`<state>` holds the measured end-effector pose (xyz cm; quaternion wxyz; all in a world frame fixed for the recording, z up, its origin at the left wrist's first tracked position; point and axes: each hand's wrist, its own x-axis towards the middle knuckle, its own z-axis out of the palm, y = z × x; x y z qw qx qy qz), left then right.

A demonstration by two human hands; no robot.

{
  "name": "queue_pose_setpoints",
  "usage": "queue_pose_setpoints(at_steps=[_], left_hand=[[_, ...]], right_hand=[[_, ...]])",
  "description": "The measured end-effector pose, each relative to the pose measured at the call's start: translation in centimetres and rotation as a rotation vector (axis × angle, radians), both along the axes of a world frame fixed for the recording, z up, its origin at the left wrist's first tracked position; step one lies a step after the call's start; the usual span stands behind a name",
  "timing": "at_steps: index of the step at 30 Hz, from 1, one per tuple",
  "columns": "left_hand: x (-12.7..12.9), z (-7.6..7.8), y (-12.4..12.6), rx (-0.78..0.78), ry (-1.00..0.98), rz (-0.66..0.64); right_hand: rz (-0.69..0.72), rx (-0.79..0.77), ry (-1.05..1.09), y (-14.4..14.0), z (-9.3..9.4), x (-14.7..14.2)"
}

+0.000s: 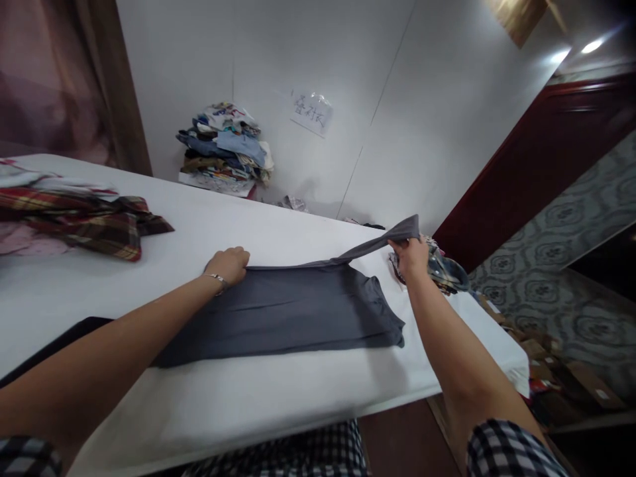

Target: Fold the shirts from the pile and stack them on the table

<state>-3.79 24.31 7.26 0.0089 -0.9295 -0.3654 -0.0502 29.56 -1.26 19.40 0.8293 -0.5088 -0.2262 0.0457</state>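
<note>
A dark grey shirt [293, 311] lies folded into a long strip across the white table. My left hand [228, 265], with a bracelet at its wrist, is closed on the shirt's far edge. Raised above the table on the right, my right hand [411, 255] pinches the end of a grey sleeve and pulls it out to the right. The sleeve slants up from the shirt's far edge. At the lower left, my left forearm covers part of the garment; a black piece of cloth [89, 324] shows beside it.
The white-covered table [278, 391] runs along a light wall. Plaid and pale clothes [99, 218] lie at the left, and a clothing pile [228, 149] stands at the back. More folded clothes [444, 268] sit beyond my right hand. Cardboard boxes [586, 384] stand at the far right.
</note>
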Motion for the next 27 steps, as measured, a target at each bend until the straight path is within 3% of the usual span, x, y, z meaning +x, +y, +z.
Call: queue_pose_setpoints(at_steps=[10, 17, 21, 27], left_hand=[[-1.8, 1.3, -2.8, 0.076, -0.003, -0.103], [-3.4, 0.8, -4.8, 0.165, -0.004, -0.17], [-4.3, 0.2, -6.4, 0.129, -0.007, -0.205], [-5.4, -0.1, -8.7, 0.034, 0.02, -0.225]], right_hand=[[-0.099, -0.018, -0.089, -7.4, -3.6, -5.4], [-0.168, -0.018, -0.068, -11.5, -5.4, -9.0], [-0.213, -0.047, -0.031, -12.8, -6.3, -8.8], [-0.245, -0.103, -0.014, -13.9, -7.4, -6.2]])
